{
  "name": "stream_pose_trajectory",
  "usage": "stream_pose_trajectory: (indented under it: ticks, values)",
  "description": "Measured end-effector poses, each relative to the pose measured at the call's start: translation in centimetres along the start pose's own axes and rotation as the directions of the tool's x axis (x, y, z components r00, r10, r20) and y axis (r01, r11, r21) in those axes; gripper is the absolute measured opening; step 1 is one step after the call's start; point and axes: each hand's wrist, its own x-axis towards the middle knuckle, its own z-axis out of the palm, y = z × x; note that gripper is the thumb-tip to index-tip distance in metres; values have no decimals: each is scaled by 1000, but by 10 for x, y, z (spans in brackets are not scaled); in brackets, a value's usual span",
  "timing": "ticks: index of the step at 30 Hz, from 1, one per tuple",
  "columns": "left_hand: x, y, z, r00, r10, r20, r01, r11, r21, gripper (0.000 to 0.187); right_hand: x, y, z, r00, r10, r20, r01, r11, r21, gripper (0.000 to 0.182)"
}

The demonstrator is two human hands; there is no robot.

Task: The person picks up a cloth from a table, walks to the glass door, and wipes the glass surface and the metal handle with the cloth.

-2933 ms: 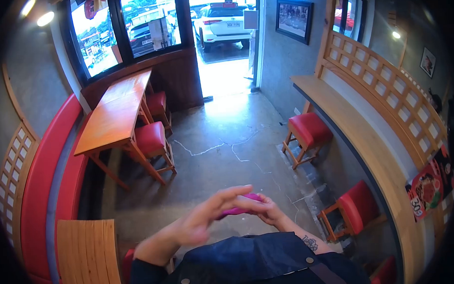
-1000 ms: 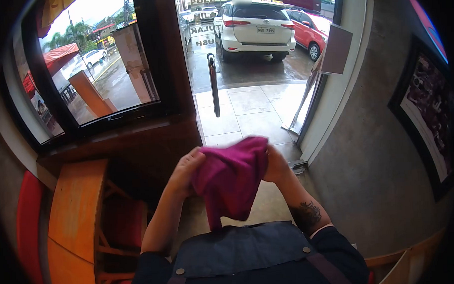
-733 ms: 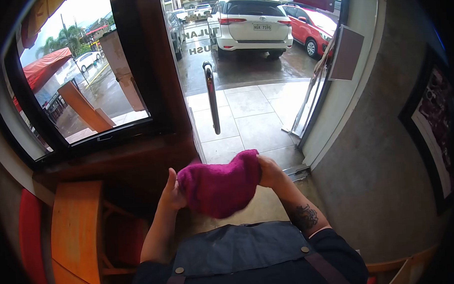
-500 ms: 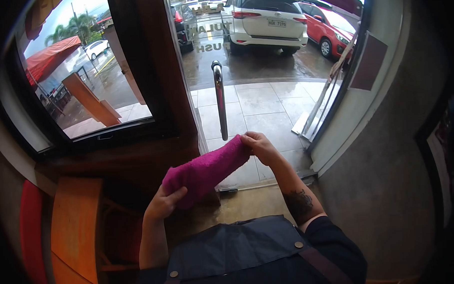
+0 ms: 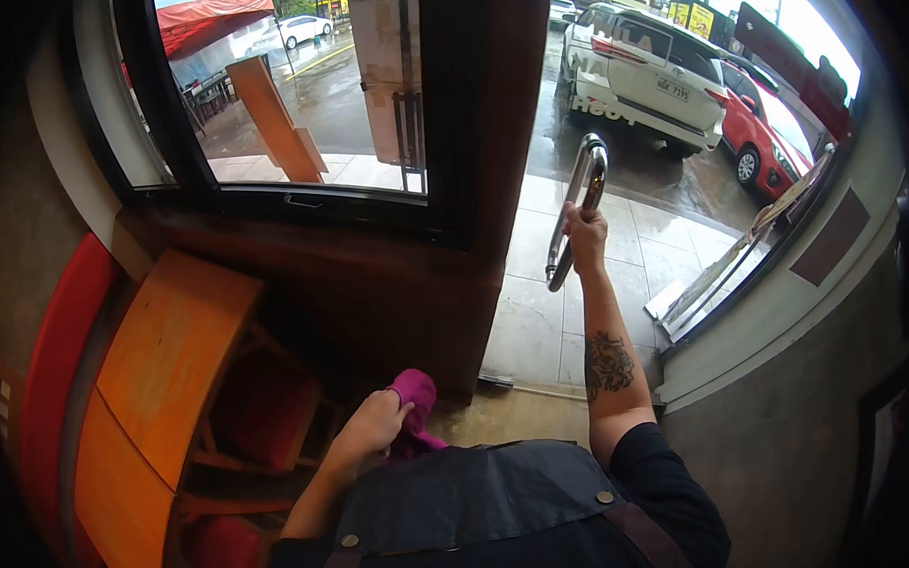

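My right hand [image 5: 587,235] is closed round the lower part of a chrome door handle [image 5: 595,169], arm stretched out ahead. The handle is fixed to a glass door with lettering on it; wet pavement shows through the glass. Low in front of my dark apron [image 5: 462,499], my left hand [image 5: 375,423] grips a bunched magenta cloth [image 5: 415,391]. Part of the cloth hangs below the fingers, close to the apron's top edge.
An orange wooden table [image 5: 167,364] stands at left, with a red-seated chair [image 5: 264,406] beside it. A dark-framed window [image 5: 301,199] is set above. Outside, a white SUV [image 5: 657,72] and a red car [image 5: 765,138] are parked.
My right hand has let go of the cloth and taken hold of the door handle. The left hand has lowered, with the cloth now bunched in it. My view has shifted left.
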Motion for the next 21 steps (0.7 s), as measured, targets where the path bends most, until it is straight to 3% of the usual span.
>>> stream_pose_trajectory:
  ticks: [1, 2, 3, 5, 12, 15, 21]
  values:
    - [-5, -1, -7, 998, 25, -60, -9, 967, 253, 20, -3, 0, -1, 1000, 9, -12, -9, 1000, -7, 21]
    - [-11, 3, -15, 992, -115, -51, 123, 965, 231, 25, -3, 2, 0, 1000, 13, -26, -13, 1000, 3, 21]
    - [-17, -5, -20, 993, -110, -44, 118, 965, 233, 25, -5, 0, 1, 999, 14, -43, -13, 1000, 13, 21]
    - [-27, -22, -28, 980, -15, -197, 94, 911, 402, 30, -13, -3, 1, 997, 25, -72, -24, 1000, 16, 20]
    - [-37, -48, -60, 965, -91, -245, 214, 816, 538, 42, -53, -22, -5, 983, 26, -182, -23, 1000, 16, 16]
    - [-40, -59, -66, 948, 75, -311, 102, 850, 517, 44, -78, -32, -12, 980, 27, -195, -21, 999, 33, 15]
    - [-62, -43, -61, 966, 44, -255, 90, 866, 492, 42, -146, -64, -46, 980, 35, -197, -32, 999, 17, 14]
